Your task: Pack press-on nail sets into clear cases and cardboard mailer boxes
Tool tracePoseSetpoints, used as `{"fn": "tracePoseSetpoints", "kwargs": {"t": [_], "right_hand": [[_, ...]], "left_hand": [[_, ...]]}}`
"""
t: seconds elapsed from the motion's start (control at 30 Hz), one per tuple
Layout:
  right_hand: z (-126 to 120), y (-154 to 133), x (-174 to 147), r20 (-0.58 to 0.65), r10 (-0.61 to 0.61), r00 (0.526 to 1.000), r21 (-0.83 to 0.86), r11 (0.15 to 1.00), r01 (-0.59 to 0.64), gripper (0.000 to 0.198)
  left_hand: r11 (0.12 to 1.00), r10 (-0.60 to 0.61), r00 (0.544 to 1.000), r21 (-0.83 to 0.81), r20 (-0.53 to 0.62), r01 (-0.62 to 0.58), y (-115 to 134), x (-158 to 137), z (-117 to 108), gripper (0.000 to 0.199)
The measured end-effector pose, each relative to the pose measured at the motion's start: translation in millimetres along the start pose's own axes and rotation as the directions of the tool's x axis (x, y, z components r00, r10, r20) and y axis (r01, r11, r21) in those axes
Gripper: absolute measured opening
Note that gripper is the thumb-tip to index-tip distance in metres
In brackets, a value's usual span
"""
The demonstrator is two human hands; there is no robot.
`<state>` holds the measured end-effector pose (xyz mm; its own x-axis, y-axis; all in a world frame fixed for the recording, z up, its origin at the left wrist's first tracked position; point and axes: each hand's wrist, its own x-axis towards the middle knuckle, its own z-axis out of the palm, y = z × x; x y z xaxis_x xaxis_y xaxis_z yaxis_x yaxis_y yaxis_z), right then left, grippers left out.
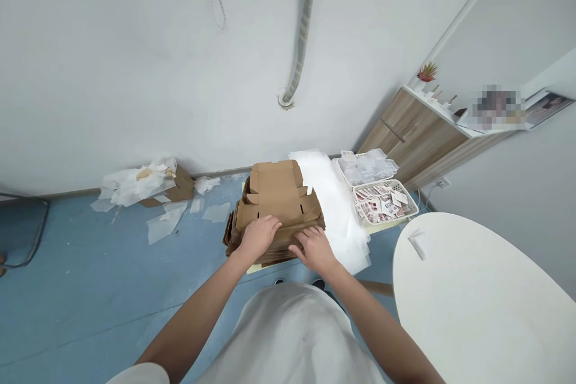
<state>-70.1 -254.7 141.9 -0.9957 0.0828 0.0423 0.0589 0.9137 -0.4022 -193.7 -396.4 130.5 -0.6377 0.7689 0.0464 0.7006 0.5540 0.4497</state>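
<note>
Left hand [261, 235] and right hand [315, 248] on near edge of top cardboard blank [278, 192]; whether fingers pinch it, cannot tell. Blank lies just beyond both hands, atop cardboard stack [275, 255]. Right of grip: front basket [408, 215], printed cards [383, 205]; rear basket [341, 173], clear plastic pieces [369, 166]. Blank's long axis runs away from hands, wallward.

no readable text or labels

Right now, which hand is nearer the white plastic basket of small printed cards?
Right. The right hand touches the near right part of the brown cardboard stack, with thin white sheets between it and the basket. The left hand is farther left on that stack.
</note>
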Motion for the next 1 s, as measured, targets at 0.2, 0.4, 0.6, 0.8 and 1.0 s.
{"fn": "tracePoseSetpoints", "kwargs": {"t": [0.2,0.4,0.6,0.8,1.0], "right_hand": [[-6.7,20.5,-1.7,-0.091,0.272,0.958,0.497,0.846,-0.193,0.046],[-50.8,36.2,6.1,-0.047,0.444,0.895,0.664,0.683,-0.304,0.07],[-66.4,31.0,-8.8,0.027,0.543,0.839,0.357,0.779,-0.516,0.044],[-64.0,37.7,-26.4,-0.063,0.618,0.784,0.14,0.783,-0.606,0.042],[-61.6,44.4,-51.2,-0.144,0.648,0.748,0.188,0.76,-0.622,0.043]], "left_hand": [[1.0,0.028,0.985,0.012,-0.171,-0.026,5.4,-7.1,-17.8,0.032],[0.977,0.212,0.953,0.046,-0.216,-0.207,26.7,-19.4,-14.6,0.028],[0.951,0.304,0.935,-0.007,-0.184,-0.311,44.7,-34.7,3.0,0.022],[0.99,-0.133,0.91,-0.098,-0.393,0.102,17.5,-36.1,-33.1,0.049],[0.92,-0.39,0.921,-0.059,-0.016,0.388,6.6,-31.7,-37.2,0.061]]}}
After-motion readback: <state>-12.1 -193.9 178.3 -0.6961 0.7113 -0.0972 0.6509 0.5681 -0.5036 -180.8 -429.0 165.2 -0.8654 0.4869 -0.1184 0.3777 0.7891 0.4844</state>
